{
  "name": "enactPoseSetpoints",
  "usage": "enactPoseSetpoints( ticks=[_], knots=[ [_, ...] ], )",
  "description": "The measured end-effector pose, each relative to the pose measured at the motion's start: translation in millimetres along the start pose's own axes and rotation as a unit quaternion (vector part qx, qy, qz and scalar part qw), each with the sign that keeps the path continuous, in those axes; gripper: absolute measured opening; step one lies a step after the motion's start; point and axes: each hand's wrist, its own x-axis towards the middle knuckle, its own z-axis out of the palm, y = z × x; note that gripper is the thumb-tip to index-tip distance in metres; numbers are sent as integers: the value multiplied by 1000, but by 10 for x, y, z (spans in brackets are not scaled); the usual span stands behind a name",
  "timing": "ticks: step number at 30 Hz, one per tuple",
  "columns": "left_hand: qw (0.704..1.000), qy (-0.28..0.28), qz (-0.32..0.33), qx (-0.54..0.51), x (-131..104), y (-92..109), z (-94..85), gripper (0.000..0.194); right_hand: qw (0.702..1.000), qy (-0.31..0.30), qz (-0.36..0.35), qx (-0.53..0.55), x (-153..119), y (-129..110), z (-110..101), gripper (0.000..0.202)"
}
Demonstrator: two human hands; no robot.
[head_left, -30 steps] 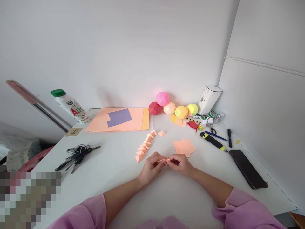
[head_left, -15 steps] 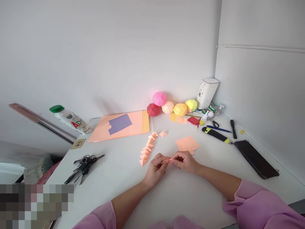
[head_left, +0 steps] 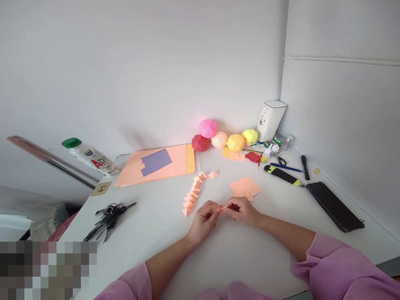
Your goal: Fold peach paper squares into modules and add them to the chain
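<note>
Between my two hands is a small piece of peach paper (head_left: pixel 223 208), mostly covered by the fingers. My left hand (head_left: pixel 204 218) pinches its left end, and my right hand (head_left: pixel 242 211) pinches its right end. A row of folded peach paper pieces (head_left: pixel 191 196) runs away from me just left of my left hand. One more folded piece (head_left: pixel 213 175) sits apart at the far end of that row. Flat peach paper squares (head_left: pixel 245 187) lie loosely stacked just beyond my right hand.
Faceted paper balls (head_left: pixel 235 142) stand along the wall. A utility knife (head_left: pixel 283 175), a blue pen (head_left: pixel 286 167), a glue bottle (head_left: pixel 265 156) and a black case (head_left: pixel 335 206) lie to the right. Keys (head_left: pixel 109 218), a white bottle (head_left: pixel 92 158) and peach sheets (head_left: pixel 156 164) are on the left.
The whole view has shifted very slightly. Both hands keep their pinch on the peach paper, with hardly any movement of the fingers.
</note>
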Motion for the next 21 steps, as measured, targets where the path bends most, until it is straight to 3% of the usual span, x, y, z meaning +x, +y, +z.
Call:
enactPoseSetpoints(
  ticks=[21],
  knots=[
    [1000, -6, 5, -26, 20, 9, -26, 24, 1000, -5, -15, 0, 12, 17, -20, 28]
  ],
)
